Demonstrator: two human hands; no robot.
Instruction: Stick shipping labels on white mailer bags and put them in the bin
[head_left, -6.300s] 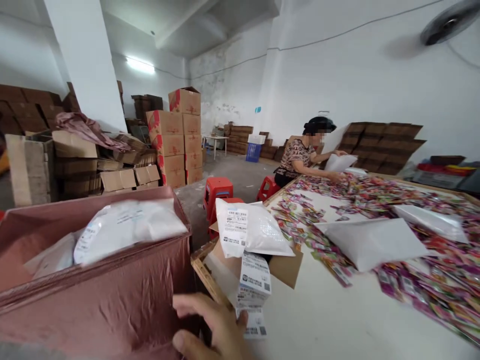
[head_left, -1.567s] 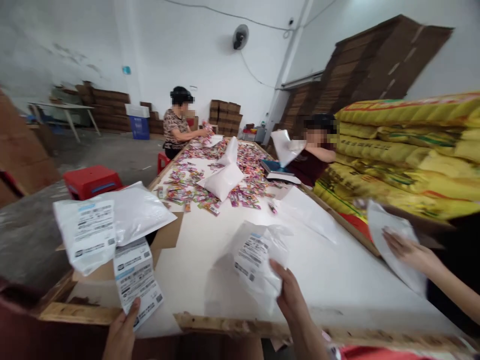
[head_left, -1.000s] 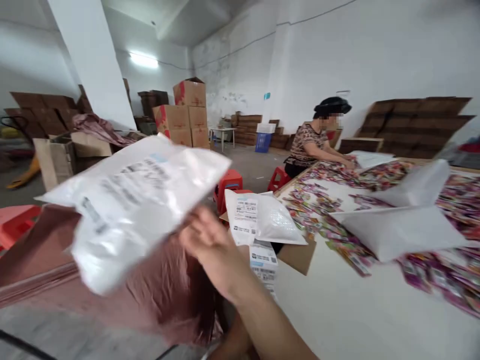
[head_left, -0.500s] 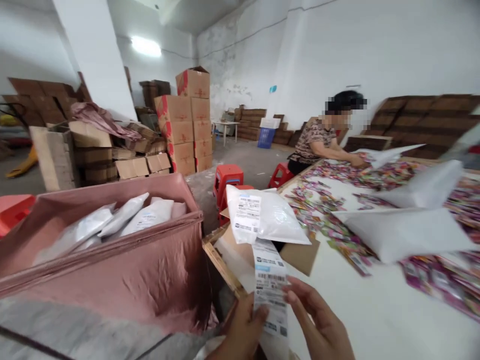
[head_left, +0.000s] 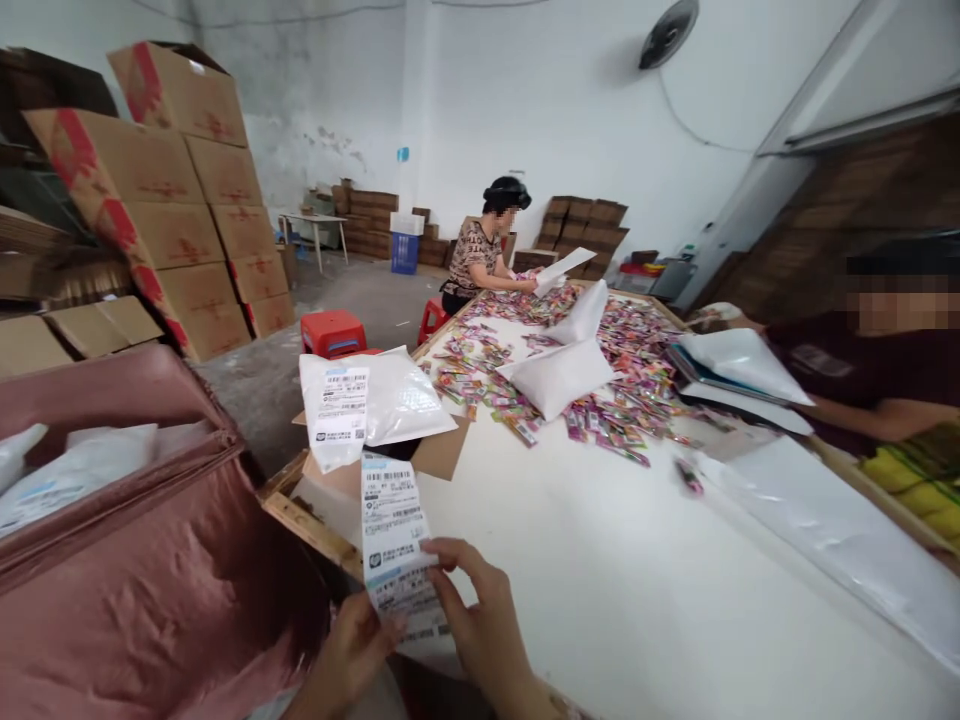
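- The left hand [head_left: 349,655] and the right hand [head_left: 480,625] each close their grip on a label strip [head_left: 391,530], pinching its lower end from either side.
- The strip runs up to a box [head_left: 442,455] at the corner of a white surface [head_left: 637,600].
- A labelled white pouch [head_left: 375,400] lies on top of the box.
- Left of the box stands a pink-lined bin [head_left: 150,590] with pouches inside.
- Beyond the box, bright sachets [head_left: 600,400] litter the surface, and a person [head_left: 476,260] sits at its far end.
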